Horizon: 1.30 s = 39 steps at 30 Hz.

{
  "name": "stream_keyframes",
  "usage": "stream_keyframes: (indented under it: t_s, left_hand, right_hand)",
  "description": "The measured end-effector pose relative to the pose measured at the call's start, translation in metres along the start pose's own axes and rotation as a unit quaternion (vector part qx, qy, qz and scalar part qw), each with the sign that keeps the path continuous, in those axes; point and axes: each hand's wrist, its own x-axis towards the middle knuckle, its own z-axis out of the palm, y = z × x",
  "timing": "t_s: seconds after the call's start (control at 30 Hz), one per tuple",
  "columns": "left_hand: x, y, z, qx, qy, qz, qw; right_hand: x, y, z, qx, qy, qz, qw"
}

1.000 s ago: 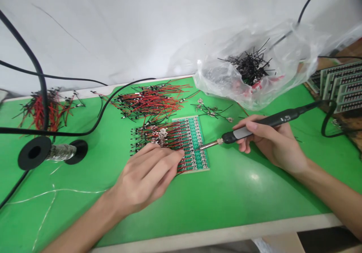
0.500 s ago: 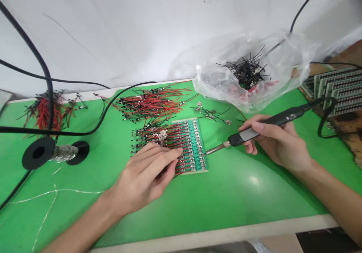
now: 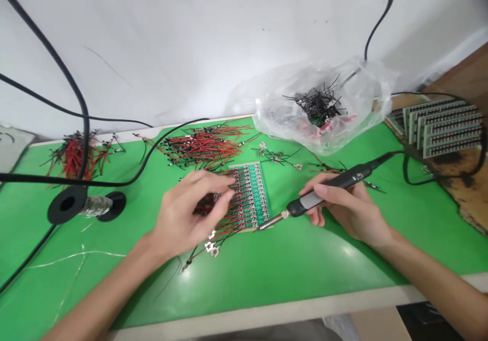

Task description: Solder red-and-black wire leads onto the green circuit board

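Green bench mat (image 3: 305,280) w/ PCB panel (image 3: 262,214) mid-mat: L hand (image 3: 186,214) curled over red/black wires (image 3: 232,221) to keep them near the pads, grip unclear; R hand (image 3: 343,206) pencil-grips soldering iron (image 3: 328,186) for tip control, tip just off the board's edge.

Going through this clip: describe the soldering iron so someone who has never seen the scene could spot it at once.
On the green bench top, find the green circuit board bristling with red wires. Just right of it, the right hand grips the soldering iron like a pen. It's the slim black tool with a grey grip, its metal tip pointing towards the board, and a black cord trailing away.
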Motion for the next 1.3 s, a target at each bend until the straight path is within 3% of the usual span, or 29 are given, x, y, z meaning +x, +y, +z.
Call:
stream_keyframes:
  t_s: [0.07,0.17,0.37,0.73,1.0,1.13,1.3]
  left_hand:
    - [0.022,-0.003,0.007,0.024,0.006,0.000,1.000]
    - [0.059,-0.011,0.023,0.066,-0.111,0.052,0.990]
    - [0.097,-0.030,0.056,0.084,-0.198,0.097,0.972]
    - [0.106,-0.038,0.052,0.067,-0.222,0.134,0.964]
    - [0.101,-0.025,0.051,-0.004,-0.117,0.070,0.991]
    - [0.101,-0.019,0.040,-0.034,-0.098,0.038,0.994]
    - [0.087,-0.013,0.016,0.005,-0.140,0.049,0.989]
  right_hand:
    - [0.000,0.004,0.001,-0.002,-0.010,0.004,1.000]
    - [0.000,0.007,0.000,-0.006,-0.016,0.006,1.000]
    - [0.000,0.004,-0.002,-0.005,-0.016,-0.006,1.000]
    - [0.001,0.003,-0.003,-0.004,-0.015,-0.013,1.000]
    - [0.003,0.005,-0.004,-0.014,-0.011,-0.013,1.000]
    - [0.003,0.005,-0.003,-0.019,-0.008,-0.011,1.000]
    - [0.003,0.004,-0.002,-0.020,-0.004,-0.009,1.000]
